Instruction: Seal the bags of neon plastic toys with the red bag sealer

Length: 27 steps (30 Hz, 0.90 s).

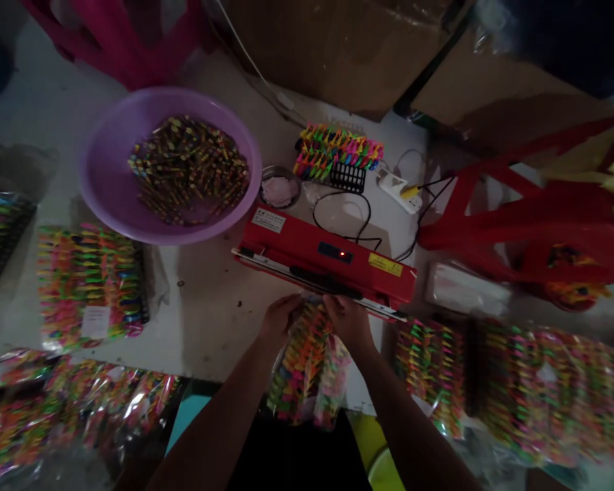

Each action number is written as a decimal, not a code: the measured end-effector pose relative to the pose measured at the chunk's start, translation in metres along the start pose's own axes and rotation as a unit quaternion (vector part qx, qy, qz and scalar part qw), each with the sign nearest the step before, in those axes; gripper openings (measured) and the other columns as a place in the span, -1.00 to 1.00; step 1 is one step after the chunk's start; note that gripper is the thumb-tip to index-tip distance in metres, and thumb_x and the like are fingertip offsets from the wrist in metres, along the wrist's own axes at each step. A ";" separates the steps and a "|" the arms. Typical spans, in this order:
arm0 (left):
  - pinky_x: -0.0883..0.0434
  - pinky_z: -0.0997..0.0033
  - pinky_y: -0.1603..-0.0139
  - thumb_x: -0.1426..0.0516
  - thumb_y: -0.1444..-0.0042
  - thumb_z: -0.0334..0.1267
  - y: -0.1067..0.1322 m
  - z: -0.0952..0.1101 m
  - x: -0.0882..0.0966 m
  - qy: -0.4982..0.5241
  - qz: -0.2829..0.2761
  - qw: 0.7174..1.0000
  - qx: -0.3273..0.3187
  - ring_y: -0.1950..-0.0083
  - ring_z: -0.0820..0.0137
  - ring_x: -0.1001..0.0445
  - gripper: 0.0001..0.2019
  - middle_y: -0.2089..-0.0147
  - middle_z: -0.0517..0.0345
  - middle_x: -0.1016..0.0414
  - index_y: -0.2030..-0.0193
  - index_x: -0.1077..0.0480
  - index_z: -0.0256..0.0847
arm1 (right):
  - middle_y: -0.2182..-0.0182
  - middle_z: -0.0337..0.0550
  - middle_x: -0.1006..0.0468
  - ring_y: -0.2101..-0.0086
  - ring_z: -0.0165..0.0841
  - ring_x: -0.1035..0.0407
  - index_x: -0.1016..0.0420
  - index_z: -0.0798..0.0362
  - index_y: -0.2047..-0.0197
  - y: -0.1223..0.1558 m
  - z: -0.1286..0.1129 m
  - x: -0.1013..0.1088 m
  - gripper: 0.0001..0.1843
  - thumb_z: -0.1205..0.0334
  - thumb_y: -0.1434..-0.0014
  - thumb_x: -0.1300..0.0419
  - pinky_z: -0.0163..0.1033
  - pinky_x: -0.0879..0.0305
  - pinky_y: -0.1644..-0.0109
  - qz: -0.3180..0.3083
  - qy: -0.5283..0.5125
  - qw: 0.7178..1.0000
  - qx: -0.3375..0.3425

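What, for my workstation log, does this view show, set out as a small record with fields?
Left hand: at the far end of a clear bag, on its left side
Right hand: at that same end, right side
Bag contents: small multicoloured pieces in rows
Machine: red machine just beyond the hands, red light lit
Basin: purple basin, far left of the machine, holding many small patterned pieces
Power: white power strip beyond the machine
Unclear: what the pieces are

Held bag [305,365] partly hidden, pink stool [127,58] cropped
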<state>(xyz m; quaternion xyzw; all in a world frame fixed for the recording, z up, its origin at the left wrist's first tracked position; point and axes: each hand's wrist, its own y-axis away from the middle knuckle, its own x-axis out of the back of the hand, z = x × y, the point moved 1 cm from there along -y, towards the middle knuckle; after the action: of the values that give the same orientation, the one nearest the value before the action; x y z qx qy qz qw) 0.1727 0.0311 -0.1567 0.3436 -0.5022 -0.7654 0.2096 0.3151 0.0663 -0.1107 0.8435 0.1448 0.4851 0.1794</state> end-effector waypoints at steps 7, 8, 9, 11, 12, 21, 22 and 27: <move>-0.40 0.46 0.26 -0.32 0.32 -0.40 -0.005 0.010 -0.008 0.004 0.078 0.997 -0.014 0.39 0.45 -0.51 -0.69 0.46 0.17 -0.54 0.39 -0.34 -0.22 | 0.22 -0.09 -0.59 0.18 -0.32 -0.45 -0.54 0.03 0.25 0.011 0.012 -0.002 -0.71 0.18 -0.21 0.00 -0.25 -0.33 0.06 0.001 -0.070 0.994 0.084; -0.40 0.44 0.26 -0.32 0.34 -0.41 -0.005 0.012 -0.011 0.003 0.091 0.996 -0.018 0.39 0.43 -0.51 -0.67 0.47 0.19 -0.53 0.40 -0.30 -0.20 | 0.24 -0.09 -0.59 0.19 -0.31 -0.45 -0.54 0.03 0.25 0.010 0.011 -0.003 -0.72 0.18 -0.20 0.00 -0.24 -0.33 0.06 0.002 -0.067 0.995 0.080; -0.39 0.43 0.26 -0.32 0.35 -0.40 -0.004 0.013 -0.014 0.004 0.099 0.995 -0.026 0.39 0.42 -0.51 -0.65 0.49 0.21 -0.51 0.41 -0.26 -0.18 | 0.25 -0.09 -0.59 0.20 -0.30 -0.45 -0.55 0.04 0.26 0.009 0.011 -0.002 -0.72 0.19 -0.20 -0.01 -0.23 -0.33 0.07 0.001 -0.063 0.995 0.076; -0.38 0.43 0.29 -0.31 0.35 -0.38 -0.001 0.014 -0.020 0.010 0.101 0.993 -0.054 0.39 0.40 -0.51 -0.63 0.51 0.25 -0.49 0.42 -0.21 -0.16 | 0.25 -0.08 -0.59 0.21 -0.29 -0.45 -0.55 0.03 0.26 0.008 0.009 0.001 -0.73 0.19 -0.19 -0.02 -0.23 -0.34 0.10 -0.004 -0.057 0.996 0.071; -0.37 0.43 0.31 -0.30 0.35 -0.36 0.002 0.015 -0.023 0.011 0.095 0.993 -0.067 0.40 0.41 -0.50 -0.63 0.52 0.27 -0.48 0.42 -0.20 -0.15 | 0.25 -0.09 -0.59 0.21 -0.29 -0.45 -0.54 0.02 0.26 0.007 0.009 0.002 -0.73 0.20 -0.19 -0.02 -0.23 -0.34 0.11 -0.007 -0.057 0.996 0.069; -0.34 0.42 0.34 -0.27 0.39 -0.35 -0.006 0.018 -0.029 -0.068 0.128 0.981 -0.133 0.46 0.44 -0.44 -0.69 0.51 0.22 -0.46 0.44 -0.27 -0.22 | 0.29 -0.09 -0.59 0.21 -0.29 -0.44 -0.55 0.02 0.25 0.004 0.014 -0.001 -0.74 0.19 -0.18 -0.03 -0.24 -0.32 0.11 0.012 -0.070 0.995 0.072; -0.35 0.41 0.33 -0.26 0.38 -0.36 -0.008 0.017 -0.028 -0.080 0.133 0.977 -0.146 0.44 0.43 -0.45 -0.69 0.49 0.20 -0.47 0.43 -0.28 -0.23 | 0.30 -0.10 -0.59 0.21 -0.29 -0.44 -0.55 0.02 0.26 0.003 0.014 -0.001 -0.74 0.20 -0.18 -0.03 -0.24 -0.31 0.11 0.008 -0.067 0.995 0.077; -0.33 0.45 0.33 -0.24 0.34 -0.36 -0.012 0.015 -0.025 -0.133 0.181 0.948 -0.226 0.39 0.45 -0.43 -0.72 0.43 0.23 -0.43 0.39 -0.31 -0.22 | 0.34 -0.12 -0.59 0.27 -0.30 -0.43 -0.55 0.02 0.30 0.000 0.011 -0.001 -0.75 0.22 -0.17 -0.04 -0.26 -0.28 0.15 -0.009 -0.043 0.995 0.087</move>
<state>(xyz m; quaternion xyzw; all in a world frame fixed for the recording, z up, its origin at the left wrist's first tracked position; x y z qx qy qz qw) 0.1792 0.0618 -0.1557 0.0857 -0.3929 -0.8470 0.3477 0.3241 0.0643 -0.1169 0.8745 0.1859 0.4328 0.1154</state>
